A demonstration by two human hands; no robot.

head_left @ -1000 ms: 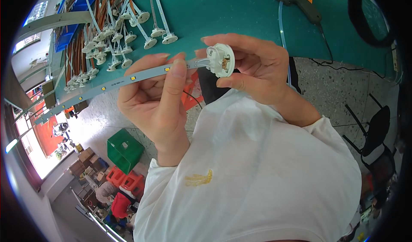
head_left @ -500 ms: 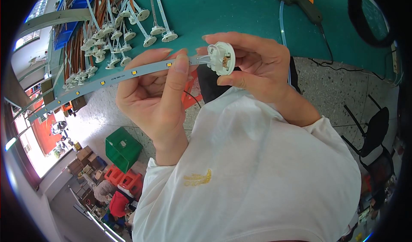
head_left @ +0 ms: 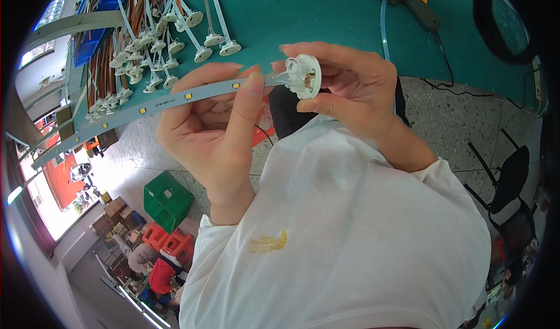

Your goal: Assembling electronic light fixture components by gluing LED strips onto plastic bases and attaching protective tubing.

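Note:
Between the thumb and fingers of my left hand [head_left: 216,119] is a long, narrow LED strip [head_left: 165,102] with small yellow LEDs along its face. It slants down to the left, away from the hand. My right hand [head_left: 359,89] grips a round white end cap [head_left: 304,77] by its rim, thumb below and fingers above. Short wires [head_left: 280,78] join the strip's right end to the cap. Both hands are held in front of the white shirt, at the near edge of the green table [head_left: 291,14]. The fingers behind the strip are partly hidden.
Several strips with white end caps [head_left: 140,43] lie at the table's left. A glue gun [head_left: 414,5] with a cord rests at the far right. On the floor are a green crate [head_left: 167,202], red stools [head_left: 175,244] and a black chair [head_left: 506,177]. A person in red [head_left: 162,276] is at lower left.
The strip and end cap have shifted slightly to the right and up, with both hands keeping hold. The cap is turned a little.

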